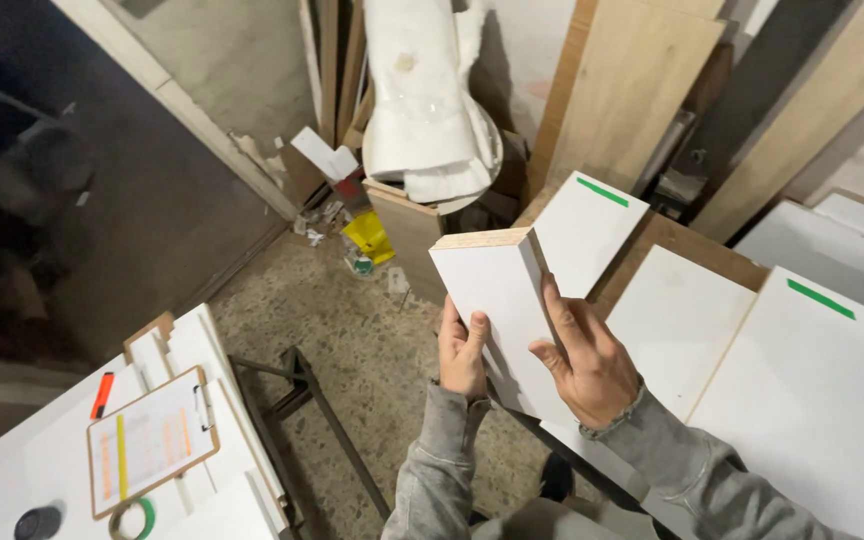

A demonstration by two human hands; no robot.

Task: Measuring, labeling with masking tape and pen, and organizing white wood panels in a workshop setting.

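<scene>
Both my hands hold up a stack of white-faced boards [492, 290] whose raw wood edge faces away from me. My left hand [463, 355] grips its near left edge, thumb on the white face. Against the stack's right side, my right hand [585, 362] presses with fingers spread along the edge. Grey sleeves cover both my arms. Beneath and to the right, more white panels [802, 390] lie flat, two with green tape marks [820, 299].
A clipboard with a paper sheet [152, 440] lies on white boards at lower left, beside a tape roll [132, 518] and an orange marker [102, 394]. Wooden planks [632, 90] and a white roll [422, 90] lean against the far wall. Scraps litter the speckled floor [352, 340].
</scene>
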